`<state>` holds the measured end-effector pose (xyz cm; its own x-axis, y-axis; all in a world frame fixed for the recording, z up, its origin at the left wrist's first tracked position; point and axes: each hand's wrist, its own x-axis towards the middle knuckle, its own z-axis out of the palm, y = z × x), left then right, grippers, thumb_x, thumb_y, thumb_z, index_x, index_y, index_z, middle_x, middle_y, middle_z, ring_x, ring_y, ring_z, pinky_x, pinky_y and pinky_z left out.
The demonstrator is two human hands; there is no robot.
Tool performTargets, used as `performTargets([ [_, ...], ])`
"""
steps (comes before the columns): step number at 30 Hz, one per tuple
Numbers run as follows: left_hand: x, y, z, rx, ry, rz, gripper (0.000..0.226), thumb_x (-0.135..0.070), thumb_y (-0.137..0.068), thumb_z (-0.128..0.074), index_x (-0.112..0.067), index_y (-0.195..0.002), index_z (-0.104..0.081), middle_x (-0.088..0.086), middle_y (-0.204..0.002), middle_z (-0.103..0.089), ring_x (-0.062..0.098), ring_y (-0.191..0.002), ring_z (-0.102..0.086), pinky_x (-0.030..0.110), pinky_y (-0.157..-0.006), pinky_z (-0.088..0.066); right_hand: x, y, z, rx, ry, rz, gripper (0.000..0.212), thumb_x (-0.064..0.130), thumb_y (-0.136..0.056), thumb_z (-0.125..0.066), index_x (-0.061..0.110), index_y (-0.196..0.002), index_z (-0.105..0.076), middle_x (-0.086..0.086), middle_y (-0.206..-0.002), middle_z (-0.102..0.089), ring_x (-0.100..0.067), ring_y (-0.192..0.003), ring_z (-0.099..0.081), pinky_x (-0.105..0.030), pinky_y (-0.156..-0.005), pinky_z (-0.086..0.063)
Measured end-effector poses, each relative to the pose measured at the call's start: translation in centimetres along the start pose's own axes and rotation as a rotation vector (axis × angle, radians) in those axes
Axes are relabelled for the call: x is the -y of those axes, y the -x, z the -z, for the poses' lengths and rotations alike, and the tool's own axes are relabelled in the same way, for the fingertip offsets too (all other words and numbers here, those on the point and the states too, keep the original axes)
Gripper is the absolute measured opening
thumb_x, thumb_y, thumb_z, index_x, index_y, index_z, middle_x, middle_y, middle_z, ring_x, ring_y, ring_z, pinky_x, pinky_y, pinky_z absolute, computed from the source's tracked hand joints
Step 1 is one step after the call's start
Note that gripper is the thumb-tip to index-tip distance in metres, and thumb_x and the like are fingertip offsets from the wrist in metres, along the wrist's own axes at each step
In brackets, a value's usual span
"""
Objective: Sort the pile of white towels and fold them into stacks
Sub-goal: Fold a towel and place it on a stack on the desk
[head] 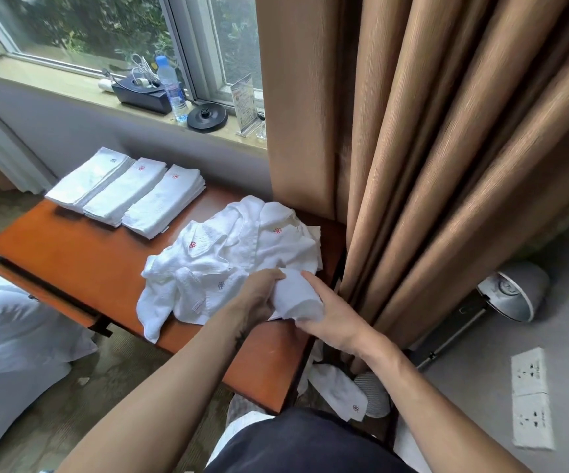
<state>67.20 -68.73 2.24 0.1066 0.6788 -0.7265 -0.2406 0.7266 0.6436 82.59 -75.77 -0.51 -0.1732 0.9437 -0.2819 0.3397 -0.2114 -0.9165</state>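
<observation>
A loose pile of white towels (pixel 231 250) with small red and blue logos lies on the right part of the orange-brown table (pixel 81 261). At the pile's near edge, my left hand (pixel 259 295) and my right hand (pixel 330 315) both grip one bunched white towel (pixel 298 297) between them. Three stacks of folded white towels (pixel 126 192) stand side by side at the table's far left. Another white towel (pixel 339 390) lies on the floor beside the table's right edge.
Brown curtains (pixel 429 148) hang close on the right of the table. The window sill (pixel 71 87) behind holds a water bottle (pixel 172 87), a black tray, a kettle base and a card stand. A white bed (pixel 6 319) is at left; a lamp (pixel 511 291) lies on the floor at right.
</observation>
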Motion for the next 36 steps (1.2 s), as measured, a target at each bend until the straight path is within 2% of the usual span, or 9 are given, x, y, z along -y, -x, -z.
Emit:
performTargets([
  [4,0.1,1.0,-0.4,0.064,0.117,-0.096,0.058,0.005,-0.098,-0.048,-0.025,-0.146,-0.035,0.012,-0.141,-0.054,0.031,-0.126,-0.060,0.038,-0.082,-0.059,-0.3,-0.6,0.6,-0.227,-0.020,0.026,0.040,0.012,-0.101,-0.058,0.028,-0.138,-0.058,0.001,-0.110,-0.070,-0.007,-0.083,-0.069,-0.030,-0.071,-0.055],
  [7,0.2,1.8,-0.5,0.145,0.029,-0.204,0.066,0.003,-0.091,-0.042,-0.027,-0.150,-0.042,0.012,-0.152,-0.045,0.025,-0.119,-0.060,0.029,-0.079,-0.059,-0.2,-1.1,1.1,-0.289,-0.015,0.025,0.031,0.012,-0.099,-0.061,0.023,-0.128,-0.060,0.003,-0.104,-0.072,-0.011,-0.093,-0.068,-0.033,-0.081,-0.056],
  [9,0.3,2.3,-0.3,0.175,-0.053,-0.282,0.076,0.003,-0.079,-0.039,-0.029,-0.147,-0.050,0.013,-0.158,-0.034,0.024,-0.127,-0.055,0.035,-0.097,-0.057,0.0,-1.2,1.4,-0.316,-0.064,0.010,0.030,0.013,-0.095,-0.066,0.019,-0.123,-0.057,0.002,-0.103,-0.074,-0.015,-0.097,-0.070,-0.039,-0.084,-0.056],
  [12,0.2,3.0,-0.1,0.105,-0.514,-0.559,0.082,0.010,-0.077,-0.039,-0.043,-0.136,-0.060,-0.012,-0.168,-0.013,0.010,-0.146,-0.034,0.027,-0.100,-0.051,0.6,-1.3,2.2,-0.364,-0.130,0.043,0.020,0.011,-0.094,-0.071,0.015,-0.109,-0.059,0.005,-0.091,-0.076,-0.011,-0.086,-0.070,-0.032,-0.074,-0.054],
  [15,-0.1,3.4,-0.3,0.122,-0.688,-0.854,0.059,0.005,-0.078,-0.046,-0.023,-0.125,-0.068,-0.008,-0.140,-0.058,-0.006,-0.120,-0.053,0.018,-0.090,-0.046,1.6,-1.3,3.2,-0.361,-0.095,0.134,0.011,0.007,-0.094,-0.070,0.017,-0.098,-0.071,0.005,-0.089,-0.074,-0.010,-0.086,-0.067,-0.026,-0.073,-0.050],
  [18,-1.0,3.3,-0.4,-0.021,-0.683,-0.961,0.030,-0.002,-0.093,-0.055,-0.020,-0.111,-0.071,-0.012,-0.099,-0.071,-0.002,-0.082,-0.061,0.013,-0.073,-0.043,2.7,-1.1,4.2,-0.390,-0.031,0.208,0.014,0.009,-0.095,-0.070,0.016,-0.104,-0.078,-0.001,-0.105,-0.071,-0.011,-0.102,-0.066,-0.025,-0.087,-0.051],
  [24,-4.0,3.8,-1.4,-0.060,-0.471,-0.818,0.019,-0.006,-0.101,-0.050,-0.013,-0.099,-0.067,0.005,-0.084,-0.071,0.020,-0.061,-0.071,0.029,-0.061,-0.058,4.3,-1.0,6.2,-0.484,-0.123,0.298,0.036,0.008,-0.095,-0.072,0.030,-0.123,-0.066,0.013,-0.106,-0.072,-0.006,-0.100,-0.068,-0.017,-0.088,-0.052],
  [29,-6.2,4.6,-2.4,0.020,-0.085,-0.503,0.031,0.007,-0.092,-0.041,-0.008,-0.095,-0.069,0.014,-0.085,-0.068,0.016,-0.058,-0.068,0.026,-0.057,-0.058,5.0,-0.8,7.1,-0.543,-0.045,0.359,0.038,0.010,-0.097,-0.071,0.039,-0.121,-0.065,0.018,-0.105,-0.072,-0.008,-0.098,-0.070,-0.025,-0.080,-0.059],
  [36,-7.1,4.9,-2.1,0.052,0.016,-0.321,0.042,0.011,-0.082,-0.028,-0.005,-0.089,-0.067,0.008,-0.069,-0.055,0.010,-0.046,-0.049,0.022,-0.044,-0.045,6.0,-0.5,7.7,-0.539,0.094,0.485,0.040,0.007,-0.096,-0.071,0.046,-0.107,-0.067,0.016,-0.103,-0.068,-0.013,-0.076,-0.074,-0.032,-0.075,-0.061],
])
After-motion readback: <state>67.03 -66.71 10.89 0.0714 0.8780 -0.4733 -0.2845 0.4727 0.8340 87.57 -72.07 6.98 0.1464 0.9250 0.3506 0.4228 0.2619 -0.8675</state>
